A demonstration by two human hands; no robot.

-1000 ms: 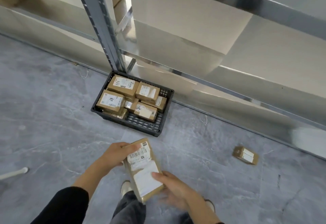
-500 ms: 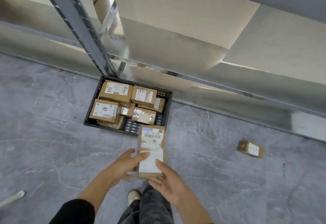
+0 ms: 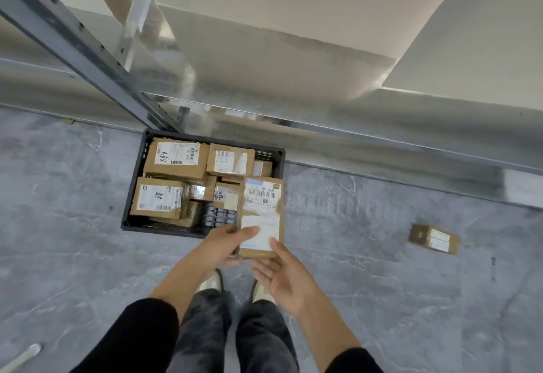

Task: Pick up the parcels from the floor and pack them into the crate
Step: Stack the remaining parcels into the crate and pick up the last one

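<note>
A flat brown parcel (image 3: 262, 211) with white labels hangs over the front right corner of the black crate (image 3: 133, 196). My left hand (image 3: 226, 244) grips its near left edge, thumb on the label. My right hand (image 3: 282, 275) is under its near end, fingers spread, thumb touching the bottom edge. The crate stands on the grey floor against the shelving and holds several labelled brown parcels (image 3: 174, 156). One small brown parcel (image 3: 434, 239) lies alone on the floor to the right.
A metal shelving unit with a slanted grey upright (image 3: 88, 55) and a low shelf rail (image 3: 382, 140) runs behind the crate. My legs and shoes (image 3: 211, 281) are below the hands. A white object (image 3: 20, 358) lies at the bottom left.
The held parcel has travelled forward from near my legs to above the crate's front right corner. The view has closed in on the crate. My right hand has loosened and opened.
</note>
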